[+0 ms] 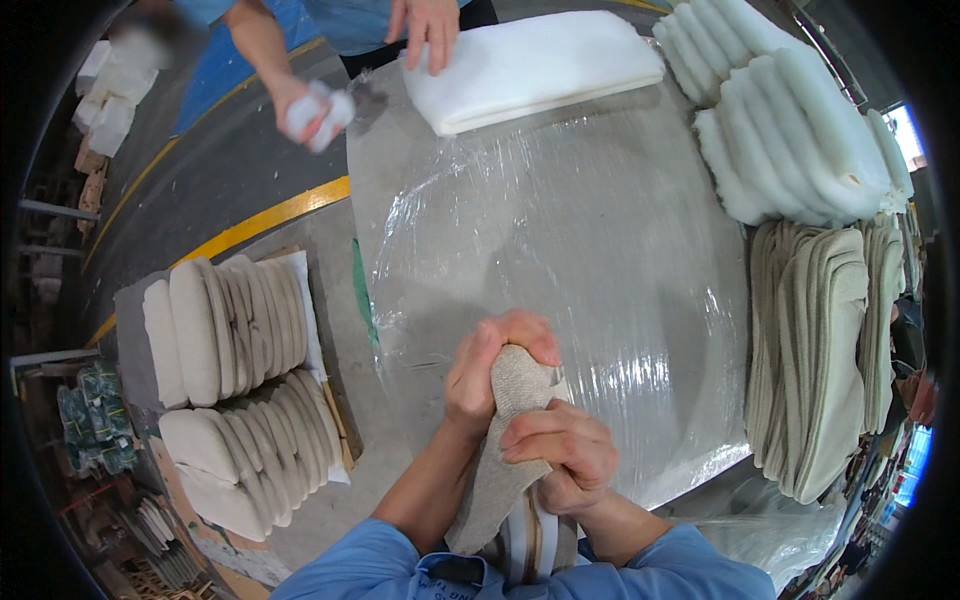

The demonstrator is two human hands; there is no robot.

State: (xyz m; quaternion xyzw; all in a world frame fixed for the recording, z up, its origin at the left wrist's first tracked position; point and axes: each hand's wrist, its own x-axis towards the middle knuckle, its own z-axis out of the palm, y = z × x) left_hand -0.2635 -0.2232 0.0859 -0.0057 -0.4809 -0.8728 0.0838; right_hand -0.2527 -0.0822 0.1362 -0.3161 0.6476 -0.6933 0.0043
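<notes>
A grey-beige knit fabric cover [515, 410] is bunched up close to my body at the table's near edge. My left hand [478, 375] is closed around its upper end, with the fingers curled over the top. Just below and to the right, my right hand [568, 450] grips the same cover in a fist. Its lower part hangs toward my front, where a strip with pale and brown bands [530, 535] shows. Whether anything is inside the cover is hidden.
The plastic-wrapped table [560, 240] lies before me. Across it, a co-worker's hand [432, 35] rests on a white padding slab [540, 70]; the other holds white fluff [325, 115]. Padding [800, 140] and folded covers [815, 350] are stacked right, beige cushions [240, 320] left.
</notes>
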